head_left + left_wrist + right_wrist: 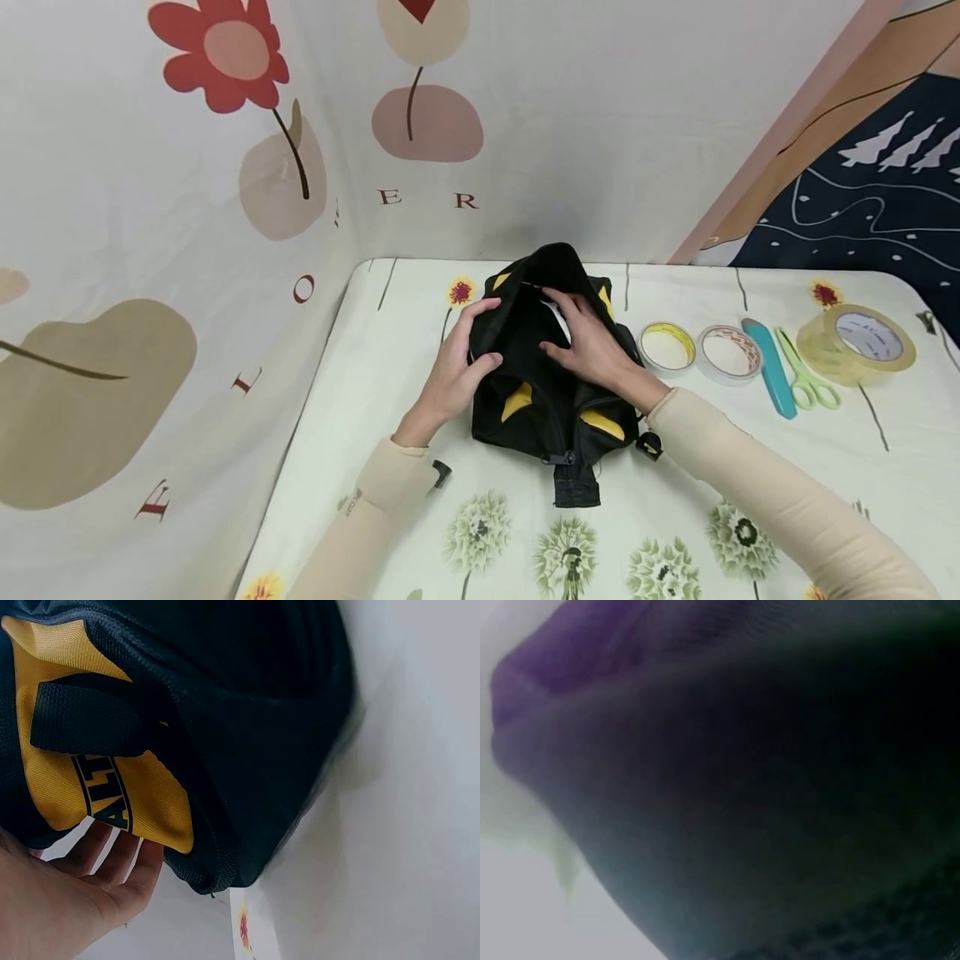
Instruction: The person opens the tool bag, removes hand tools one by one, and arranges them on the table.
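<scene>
A black bag [517, 425] with yellow patches stands on the table, its zipped top spread wide and its dark inside showing. The left hand [455, 371] grips the bag's left side, thumb toward the opening and fingers along the outer wall. In the left wrist view, the fingers of that left hand [90, 889] curl beneath a yellow panel [56, 795] with black lettering and a black strap. My right hand [588, 342] reaches into the opening with fingers and thumb spread apart. Dark fabric [727, 795] fills the right wrist view, too blurred to tell more.
Right of the bag lie two small tape rolls [666, 348] [729, 354], a teal utility knife [770, 367], green scissors [806, 375] and a large clear tape roll [855, 343]. A patterned cloth covers the table [420, 533]. Printed curtains [600, 125] hang behind and at the left.
</scene>
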`<state>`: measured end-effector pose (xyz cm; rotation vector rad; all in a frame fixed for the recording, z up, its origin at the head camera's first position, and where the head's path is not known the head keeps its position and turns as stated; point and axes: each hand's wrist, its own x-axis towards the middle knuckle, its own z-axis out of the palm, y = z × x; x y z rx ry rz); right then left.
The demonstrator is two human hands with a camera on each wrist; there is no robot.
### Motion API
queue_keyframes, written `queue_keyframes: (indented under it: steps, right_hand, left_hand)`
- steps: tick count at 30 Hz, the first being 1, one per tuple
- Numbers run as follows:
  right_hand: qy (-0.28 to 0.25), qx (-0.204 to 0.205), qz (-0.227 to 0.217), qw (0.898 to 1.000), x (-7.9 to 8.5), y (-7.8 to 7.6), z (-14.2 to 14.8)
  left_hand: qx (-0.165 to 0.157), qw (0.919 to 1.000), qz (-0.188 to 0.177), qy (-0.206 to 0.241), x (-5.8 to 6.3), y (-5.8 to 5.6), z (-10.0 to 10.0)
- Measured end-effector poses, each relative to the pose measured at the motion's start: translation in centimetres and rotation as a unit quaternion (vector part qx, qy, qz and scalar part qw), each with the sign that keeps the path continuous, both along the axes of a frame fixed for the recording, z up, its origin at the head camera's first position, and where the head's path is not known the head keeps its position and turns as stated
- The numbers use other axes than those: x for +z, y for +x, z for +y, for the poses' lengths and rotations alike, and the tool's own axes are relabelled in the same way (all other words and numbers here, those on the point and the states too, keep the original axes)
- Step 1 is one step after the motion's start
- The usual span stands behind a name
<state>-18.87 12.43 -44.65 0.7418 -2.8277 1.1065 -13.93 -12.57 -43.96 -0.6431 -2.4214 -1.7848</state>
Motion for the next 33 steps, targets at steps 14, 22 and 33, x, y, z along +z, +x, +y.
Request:
queue_keyframes:
  steps: [14,22,33]
  right_hand:
    - [0.005,0.023,0.001,1.000,-0.7,0.2,-0.3]
    - [-0.015,0.048,-0.029,0.998,-0.9,-0.2,-0.2]
    - [-0.002,0.069,-0.046,0.997,-1.0,-1.3,-0.6]
  left_hand:
    - [0.004,0.9999,-0.008,-0.007,0.0,0.1,0.1]
    - [0.000,1.0000,-0.005,-0.007,0.0,0.0,0.2]
    - [0.005,1.0000,-0.007,-0.002,-0.1,-0.1,0.1]
